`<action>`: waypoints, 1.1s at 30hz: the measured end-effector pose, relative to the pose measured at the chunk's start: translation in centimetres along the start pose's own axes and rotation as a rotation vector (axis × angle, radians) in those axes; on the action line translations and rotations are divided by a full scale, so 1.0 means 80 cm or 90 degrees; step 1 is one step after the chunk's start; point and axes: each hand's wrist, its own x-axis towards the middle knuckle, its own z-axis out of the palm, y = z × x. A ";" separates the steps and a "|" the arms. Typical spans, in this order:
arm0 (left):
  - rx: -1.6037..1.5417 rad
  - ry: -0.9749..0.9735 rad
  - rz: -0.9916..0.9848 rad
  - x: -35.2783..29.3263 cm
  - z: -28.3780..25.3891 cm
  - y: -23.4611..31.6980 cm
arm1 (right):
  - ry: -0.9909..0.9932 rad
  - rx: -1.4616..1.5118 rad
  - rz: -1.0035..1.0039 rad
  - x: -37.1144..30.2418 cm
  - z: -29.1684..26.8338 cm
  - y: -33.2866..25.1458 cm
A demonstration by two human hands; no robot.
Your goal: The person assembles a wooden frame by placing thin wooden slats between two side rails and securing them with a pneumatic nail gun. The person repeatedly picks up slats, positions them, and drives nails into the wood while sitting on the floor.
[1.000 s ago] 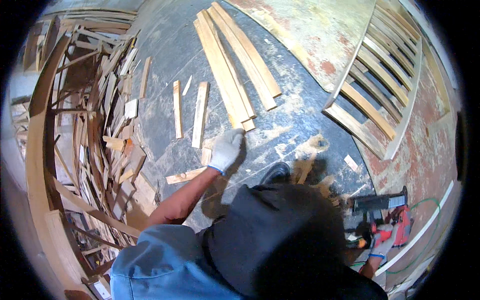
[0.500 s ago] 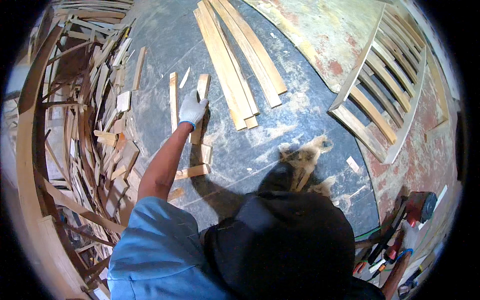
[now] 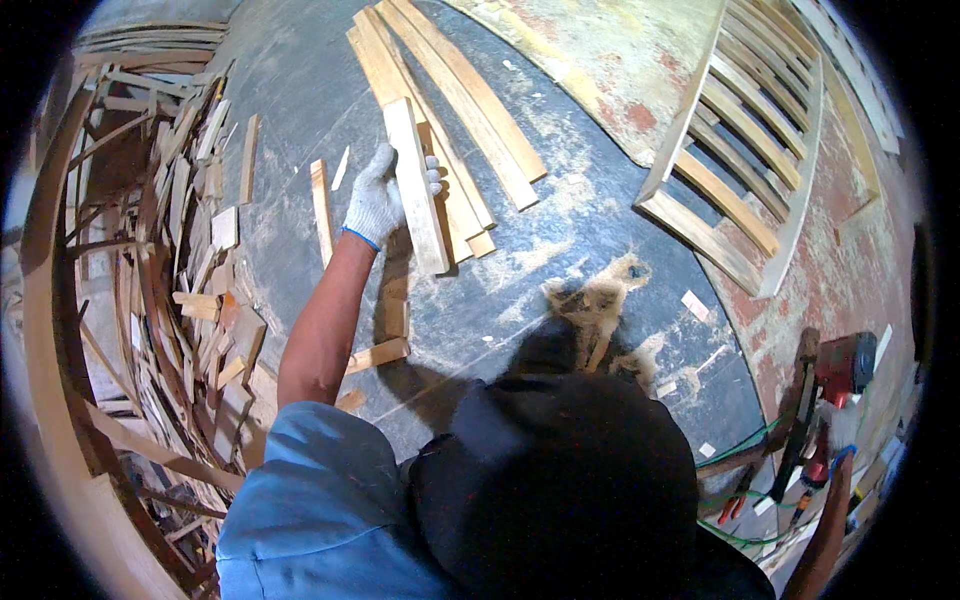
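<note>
One slatted wooden frame (image 3: 727, 203) lies at the right, the biggest piece. Two groups of long boards (image 3: 470, 105) rest on the floor (image 3: 620, 230); overlap hides how many. Next, one short board (image 3: 416, 190) is tilted over the left group, the left hand's (image 3: 378, 205) fingers gripping it. At the lower right, the right hand's (image 3: 838, 432) fingers grip one red-and-black power tool (image 3: 842, 362). Left of the boards lie two narrow sticks (image 3: 321, 210) and one pale sliver (image 3: 340, 168).
</note>
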 end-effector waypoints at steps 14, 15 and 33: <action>0.159 0.059 -0.003 0.088 0.098 -0.036 | -0.146 -0.646 -0.190 -0.003 0.041 -0.201; 0.211 0.095 0.021 0.085 0.095 -0.036 | -0.152 -0.665 -0.183 0.005 0.047 -0.205; 1.040 0.563 0.078 -0.272 -0.169 0.013 | -0.194 -0.662 -0.131 0.005 0.097 -0.217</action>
